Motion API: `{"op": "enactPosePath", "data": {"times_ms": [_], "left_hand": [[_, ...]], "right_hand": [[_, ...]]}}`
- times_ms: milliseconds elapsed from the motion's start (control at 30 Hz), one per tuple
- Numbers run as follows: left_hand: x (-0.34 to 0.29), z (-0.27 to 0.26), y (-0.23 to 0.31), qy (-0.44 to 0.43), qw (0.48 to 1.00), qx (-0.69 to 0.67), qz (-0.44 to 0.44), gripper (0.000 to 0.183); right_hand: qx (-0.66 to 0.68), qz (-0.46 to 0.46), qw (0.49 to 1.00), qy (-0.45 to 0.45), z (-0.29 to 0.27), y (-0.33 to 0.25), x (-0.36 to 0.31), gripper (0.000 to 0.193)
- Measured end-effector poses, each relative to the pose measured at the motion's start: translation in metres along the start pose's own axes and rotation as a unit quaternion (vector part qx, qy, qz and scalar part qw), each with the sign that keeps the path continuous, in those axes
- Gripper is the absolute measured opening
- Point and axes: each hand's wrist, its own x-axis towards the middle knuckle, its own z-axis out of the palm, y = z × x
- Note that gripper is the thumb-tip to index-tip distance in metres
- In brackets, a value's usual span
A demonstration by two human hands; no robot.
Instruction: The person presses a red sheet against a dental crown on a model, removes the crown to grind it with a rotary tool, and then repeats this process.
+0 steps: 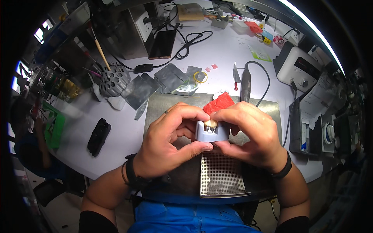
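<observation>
Both hands hold a small pale blue-grey block, which looks like a dental model (218, 136), in front of me above the metal work plate. A tan rounded piece (211, 123) sits at its top, over shiny metal posts. My left hand (171, 136) grips the block's left side, its thumb along the lower front edge and its index fingertip at the tan piece. My right hand (250, 134) closes on the other side, thumb below and index finger pressing at the top. A crumpled red sheet (218, 103) lies just behind the fingers.
A perforated metal tray (223, 176) is below the hands, on the dark metal plate (268, 112). Behind stand a black rotary handpiece (246, 83) and a white control box (299, 66). Grey sheets (171, 75), a tool holder (114, 79) and a black case (99, 136) lie left.
</observation>
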Motion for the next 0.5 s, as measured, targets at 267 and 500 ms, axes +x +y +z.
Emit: {"op": "enactPosePath", "data": {"times_ms": [267, 500], "left_hand": [[0.0004, -0.0027, 0.0055, -0.027, 0.999, 0.03, 0.031, 0.051], [-0.0033, 0.0035, -0.0002, 0.006, 0.999, 0.019, 0.026, 0.047]], "right_hand": [[0.026, -0.008, 1.0, -0.009, -0.0007, -0.0007, -0.0003, 0.052], [0.051, -0.001, 0.999, -0.007, -0.0004, 0.0001, -0.0033, 0.049]]}}
